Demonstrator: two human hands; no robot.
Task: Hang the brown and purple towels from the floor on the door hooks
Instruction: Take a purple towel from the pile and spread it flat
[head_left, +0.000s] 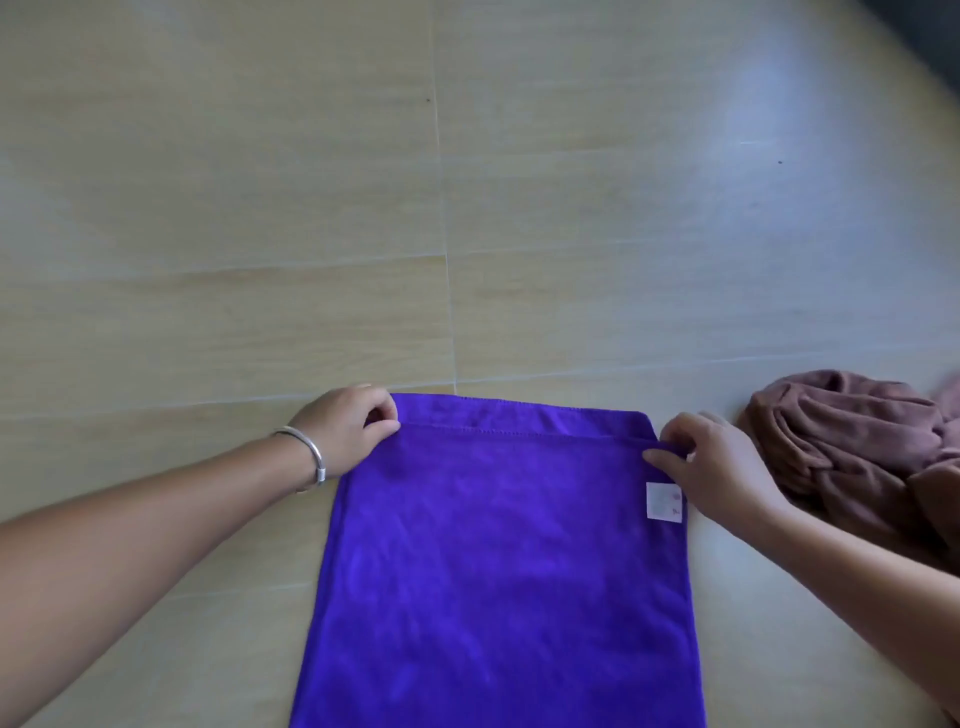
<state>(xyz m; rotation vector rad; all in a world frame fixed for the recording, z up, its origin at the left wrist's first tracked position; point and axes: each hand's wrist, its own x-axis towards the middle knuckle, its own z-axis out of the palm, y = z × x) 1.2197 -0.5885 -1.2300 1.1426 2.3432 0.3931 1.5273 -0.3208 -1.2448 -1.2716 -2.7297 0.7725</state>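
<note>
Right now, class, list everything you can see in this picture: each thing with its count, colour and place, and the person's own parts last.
purple towel: one, purple, laid flat on the floor in the lower middle, top edge folded over.
label: one, white, on the purple towel's right edge near the top.
brown towel: one, brown, crumpled in a heap on the floor at the right, apart from the purple towel.
floor: pale wood-look tiles with thin joints, filling the view.
bracelet: one, silver, on the left wrist.
left hand: one, fingers pinching the purple towel's top left corner.
right hand: one, fingers pinching the purple towel's top right corner.
</note>
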